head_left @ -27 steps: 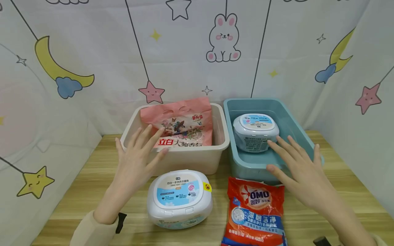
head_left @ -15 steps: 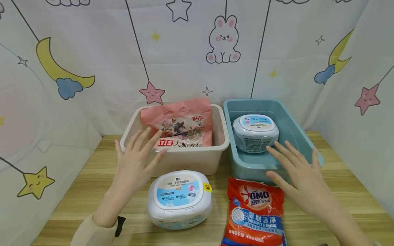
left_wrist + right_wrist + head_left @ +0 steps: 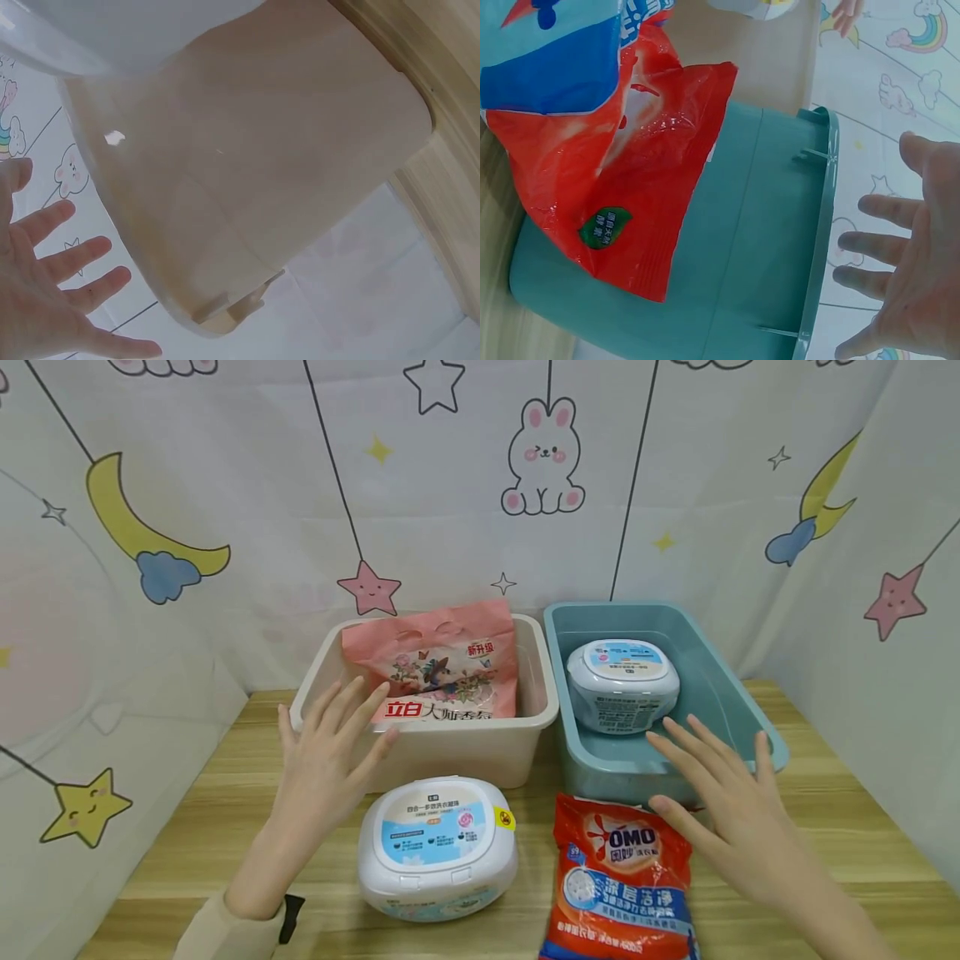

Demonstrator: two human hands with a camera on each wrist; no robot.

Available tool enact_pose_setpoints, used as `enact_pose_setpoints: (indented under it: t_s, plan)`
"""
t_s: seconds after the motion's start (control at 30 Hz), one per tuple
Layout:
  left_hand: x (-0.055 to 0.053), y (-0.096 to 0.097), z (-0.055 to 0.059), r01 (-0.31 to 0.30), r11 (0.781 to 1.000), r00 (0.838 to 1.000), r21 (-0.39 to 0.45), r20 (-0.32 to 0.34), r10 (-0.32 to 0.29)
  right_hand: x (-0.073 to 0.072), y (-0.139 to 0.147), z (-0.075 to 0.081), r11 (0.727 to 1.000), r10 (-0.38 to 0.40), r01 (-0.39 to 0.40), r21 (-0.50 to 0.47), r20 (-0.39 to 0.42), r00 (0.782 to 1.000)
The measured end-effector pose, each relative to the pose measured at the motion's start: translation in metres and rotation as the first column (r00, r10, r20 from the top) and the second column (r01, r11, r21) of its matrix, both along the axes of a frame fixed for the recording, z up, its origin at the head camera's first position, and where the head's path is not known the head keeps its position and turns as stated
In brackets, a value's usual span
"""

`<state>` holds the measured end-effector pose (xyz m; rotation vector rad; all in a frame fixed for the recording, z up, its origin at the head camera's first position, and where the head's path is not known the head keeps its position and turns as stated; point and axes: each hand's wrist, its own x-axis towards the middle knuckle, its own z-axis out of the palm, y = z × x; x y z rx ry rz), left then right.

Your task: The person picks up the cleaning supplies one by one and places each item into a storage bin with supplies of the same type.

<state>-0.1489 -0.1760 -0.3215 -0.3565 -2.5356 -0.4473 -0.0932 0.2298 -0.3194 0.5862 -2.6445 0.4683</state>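
My left hand [image 3: 322,760] hovers with spread fingers before the cream bin [image 3: 450,752], holding nothing. In that bin leans a pink laundry bag [image 3: 450,664] printed with flowers. A white lidded tub [image 3: 438,847] with a blue label stands on the table, to the right of my left forearm. My right hand [image 3: 735,802], also spread and holding nothing, is over the front right of the teal bin [image 3: 622,768]. Inside that bin sits a second white tub [image 3: 624,685]. The red OMO detergent bag [image 3: 622,877] lies in front of the teal bin, left of my right hand.
The two bins stand side by side at the back of the wood-grain table [image 3: 195,860]. A white cloth [image 3: 285,510] printed with stars, moons and a rabbit hangs behind and along both sides.
My right hand has shifted slightly down. My left hand has barely moved, with its fingers still spread. The tubs, bags and bins stay in place.
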Motion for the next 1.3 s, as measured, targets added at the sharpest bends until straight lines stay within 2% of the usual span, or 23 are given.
enact_pose_setpoints:
  t_s: [0.23, 0.73, 0.97, 1.3]
  plan:
    - [-0.001, -0.001, -0.004, 0.008, 1.0, 1.0, 0.009, -0.01, -0.008, 0.003, -0.001, -0.005, 1.0, 0.016, -0.016, 0.01, -0.031, 0.999]
    - [-0.003, -0.007, -0.014, 0.018, 1.0, 0.998, 0.009, -0.066, -0.018, 0.008, -0.003, -0.014, 0.998, 0.036, -0.035, 0.048, -0.026, 0.999]
    - [-0.003, -0.008, -0.016, 0.015, 1.0, 0.997, 0.005, -0.074, -0.015, 0.009, -0.003, -0.016, 0.998, 0.05, -0.047, 0.048, -0.049, 0.998]
    - [-0.004, -0.009, -0.019, 0.018, 1.0, 0.997, 0.013, -0.071, -0.017, 0.012, -0.003, -0.019, 0.996, 0.052, -0.05, 0.068, -0.032, 0.998]
